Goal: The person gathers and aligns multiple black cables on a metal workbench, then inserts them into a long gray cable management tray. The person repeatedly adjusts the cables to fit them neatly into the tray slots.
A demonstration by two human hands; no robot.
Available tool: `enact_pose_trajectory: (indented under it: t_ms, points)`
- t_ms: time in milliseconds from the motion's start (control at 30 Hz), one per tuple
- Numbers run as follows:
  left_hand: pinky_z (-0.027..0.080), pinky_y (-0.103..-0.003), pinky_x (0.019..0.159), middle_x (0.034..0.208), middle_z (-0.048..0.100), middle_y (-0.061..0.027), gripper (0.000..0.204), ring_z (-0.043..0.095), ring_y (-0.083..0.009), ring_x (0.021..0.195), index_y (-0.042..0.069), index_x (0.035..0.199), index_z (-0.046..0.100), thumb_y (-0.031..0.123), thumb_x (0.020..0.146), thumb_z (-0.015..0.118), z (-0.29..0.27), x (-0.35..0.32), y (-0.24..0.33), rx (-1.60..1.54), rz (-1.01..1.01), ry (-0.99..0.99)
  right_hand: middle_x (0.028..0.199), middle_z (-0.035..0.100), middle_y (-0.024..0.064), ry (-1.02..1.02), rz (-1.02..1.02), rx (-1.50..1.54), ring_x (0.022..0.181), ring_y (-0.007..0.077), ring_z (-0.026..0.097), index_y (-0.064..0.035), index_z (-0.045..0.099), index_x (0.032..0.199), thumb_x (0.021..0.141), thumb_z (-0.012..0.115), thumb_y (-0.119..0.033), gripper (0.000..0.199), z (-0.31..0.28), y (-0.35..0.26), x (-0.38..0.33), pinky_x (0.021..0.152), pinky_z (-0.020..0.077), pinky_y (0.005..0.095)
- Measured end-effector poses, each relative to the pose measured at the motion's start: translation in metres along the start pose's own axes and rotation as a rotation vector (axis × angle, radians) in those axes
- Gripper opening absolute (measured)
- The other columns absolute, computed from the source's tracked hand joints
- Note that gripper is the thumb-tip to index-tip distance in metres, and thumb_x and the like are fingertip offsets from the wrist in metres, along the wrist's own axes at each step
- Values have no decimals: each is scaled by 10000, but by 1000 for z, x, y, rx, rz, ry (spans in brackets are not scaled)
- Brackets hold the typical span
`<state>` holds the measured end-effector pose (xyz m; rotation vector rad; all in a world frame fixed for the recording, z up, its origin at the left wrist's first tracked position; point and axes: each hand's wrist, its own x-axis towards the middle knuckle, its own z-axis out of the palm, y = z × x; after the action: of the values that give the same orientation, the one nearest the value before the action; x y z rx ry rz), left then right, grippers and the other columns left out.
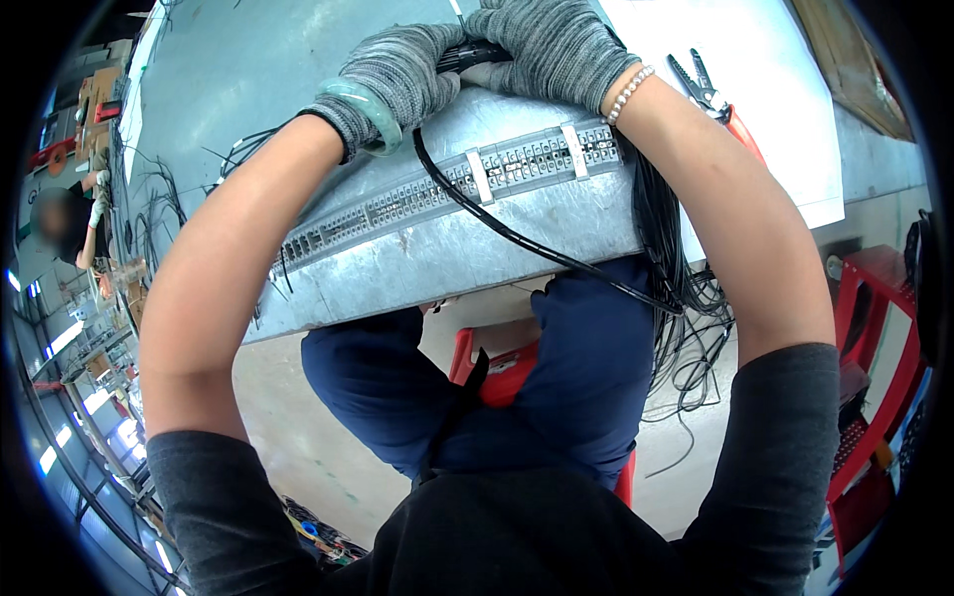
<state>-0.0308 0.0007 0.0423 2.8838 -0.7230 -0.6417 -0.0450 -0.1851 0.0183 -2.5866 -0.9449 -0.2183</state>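
Note:
Both my hands wear grey knitted gloves and meet near the far side of the metal table [417, 256]. My left hand [402, 79] closes round a bundle of black wires [475, 57]. From the other side my right hand [552, 60] grips the same bundle, its fingers wrapped over it. A banded black cable [507, 233] runs from beneath my left hand across the table and over its near edge. Between my forearms lies a long strip of terminal blocks [427, 197], crossed by two white pieces [480, 177]. What my fingertips do is partly hidden.
Pliers with red handles [708, 96] rest on a white sheet [795, 149] at right. Many loose black wires [661, 228] hang off the table edge by my right knee. A red stool [874, 288] stands at far right. Another person [70, 223] is at the far left.

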Motion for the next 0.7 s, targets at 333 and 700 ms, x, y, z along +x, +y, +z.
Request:
enact_pose_trajectory:
  t_ms: [333,700]
  points:
    - [591,-194,603,940,687,-138,297,693,-143,782,-34,1109,635,201,961,528,-44,8,-30,-1151,-132,-575,987,635,67,100,39,-41,941,234,648,-120,666,1052,812,655,-482,435,16,7,-7,806,537,384]
    - [473,-343,956,1088,678,-74,535,611,-177,978,64,1221,615,434,837,659,-11,52,-75,-597,451,-481,755,564,112,276,-74,89,741,300,594,-71,604,751,708,713,-367,319,1,7,-7,637,492,407]
